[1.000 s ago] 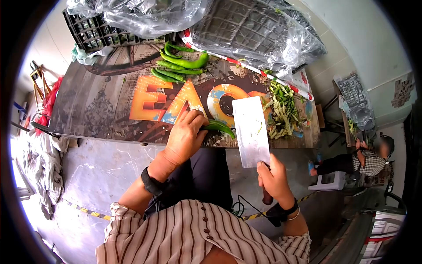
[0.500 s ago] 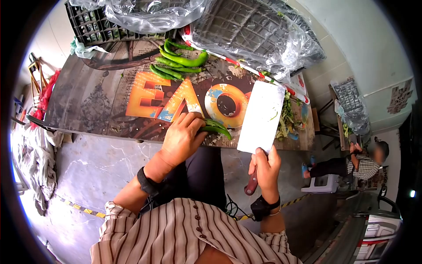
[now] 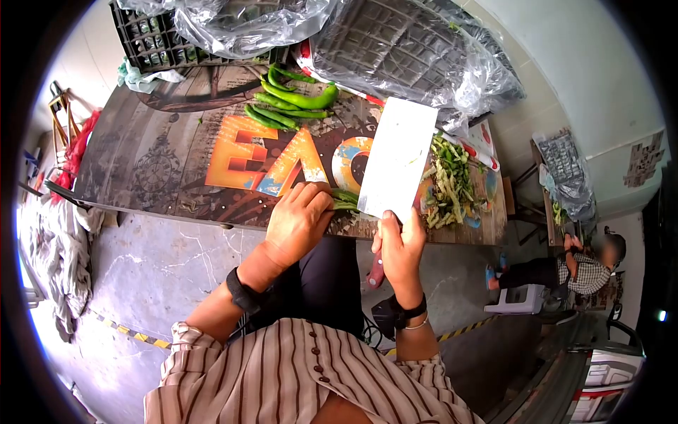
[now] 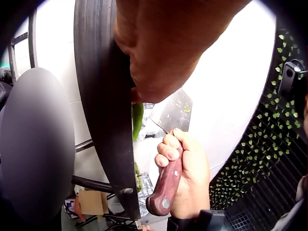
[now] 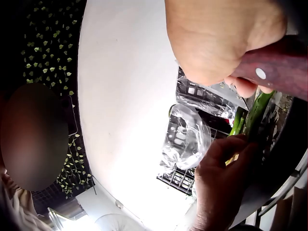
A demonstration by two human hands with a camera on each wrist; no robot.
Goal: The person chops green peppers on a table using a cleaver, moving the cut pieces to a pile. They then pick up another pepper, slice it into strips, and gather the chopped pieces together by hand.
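Near the table's front edge, my left hand (image 3: 300, 215) holds a long green chili pepper (image 3: 344, 199) down with its fingers. The same pepper (image 5: 257, 115) runs out past the fingertips in the right wrist view. My right hand (image 3: 401, 244) grips a cleaver (image 3: 399, 155) by its dark red wooden handle (image 4: 168, 185). The broad blade stands just right of the left fingers and covers the pepper's far end in the head view. A few green bits cling to the blade. Several whole green peppers (image 3: 300, 99) lie farther back on the table.
A heap of cut green pieces (image 3: 452, 180) lies at the right of the printed tabletop (image 3: 134, 159). Black plastic crates (image 3: 152, 42) and a plastic-wrapped crate (image 3: 395, 49) line the back. A person in a checked shirt (image 3: 590, 272) sits off to the right.
The cleaver first swung right toward the cut heap, then came back left and farther over the table, covering the pepper's end. The left hand keeps its hold almost in place.
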